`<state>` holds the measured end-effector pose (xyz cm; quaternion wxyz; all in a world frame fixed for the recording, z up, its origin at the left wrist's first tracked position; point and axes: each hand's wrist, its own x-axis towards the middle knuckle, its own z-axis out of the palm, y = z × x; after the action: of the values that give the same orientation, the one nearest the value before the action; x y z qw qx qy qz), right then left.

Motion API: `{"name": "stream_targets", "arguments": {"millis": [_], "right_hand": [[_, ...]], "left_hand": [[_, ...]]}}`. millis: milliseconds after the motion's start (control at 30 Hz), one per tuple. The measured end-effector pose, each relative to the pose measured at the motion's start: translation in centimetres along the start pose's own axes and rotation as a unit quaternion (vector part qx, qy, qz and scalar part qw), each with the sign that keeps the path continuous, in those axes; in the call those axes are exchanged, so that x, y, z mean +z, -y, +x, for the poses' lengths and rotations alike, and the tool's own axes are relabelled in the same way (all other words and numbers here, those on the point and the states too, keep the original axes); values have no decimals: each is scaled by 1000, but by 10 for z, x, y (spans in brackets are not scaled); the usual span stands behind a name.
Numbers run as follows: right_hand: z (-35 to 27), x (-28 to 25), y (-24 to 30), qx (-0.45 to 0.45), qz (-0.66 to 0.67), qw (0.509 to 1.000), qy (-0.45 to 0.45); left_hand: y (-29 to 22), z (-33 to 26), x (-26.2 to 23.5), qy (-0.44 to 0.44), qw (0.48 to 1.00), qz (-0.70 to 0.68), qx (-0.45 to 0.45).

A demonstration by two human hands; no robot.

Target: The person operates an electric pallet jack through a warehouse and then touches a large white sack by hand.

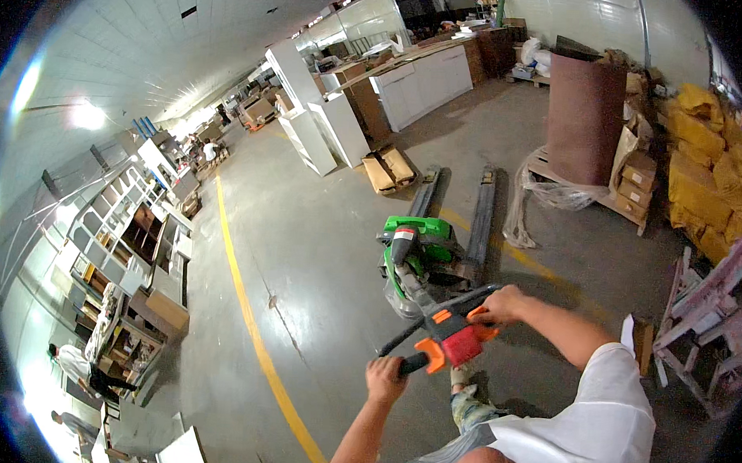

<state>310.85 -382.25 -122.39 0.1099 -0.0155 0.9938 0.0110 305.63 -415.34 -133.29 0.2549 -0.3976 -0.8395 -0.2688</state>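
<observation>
A green electric pallet jack stands on the floor ahead of me, its two dark forks pointing away and bare. Its tiller handle, black with orange and red parts, tilts back toward me. My left hand is closed round the black grip at the handle's left end. At the other end, my right hand wraps the grip beside an orange part. Both arms reach forward, and the fingertips are partly hidden.
A brown cylinder-like roll and cartons stand on a wrapped pallet at right, before yellow sacks. Flat cardboard lies near the fork tips, by white cabinets. A yellow line runs along the floor; a person is far left.
</observation>
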Motion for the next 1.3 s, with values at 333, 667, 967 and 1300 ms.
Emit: {"name": "stream_targets", "arguments": {"millis": [333,667,967,1300], "right_hand": [[308,-78,105,-61,187,976,89],[561,-160,139,-41,473,872,117],[693,-225,22,133,395,908,45],[732,-319,-233,292,234,925,-74]], "left_hand": [[338,183,2,-52,985,76,-144],[646,389,53,-37,900,-272,-340],[661,625,165,15,997,-52,-53],[576,840,307,-14,990,-111,82]]}}
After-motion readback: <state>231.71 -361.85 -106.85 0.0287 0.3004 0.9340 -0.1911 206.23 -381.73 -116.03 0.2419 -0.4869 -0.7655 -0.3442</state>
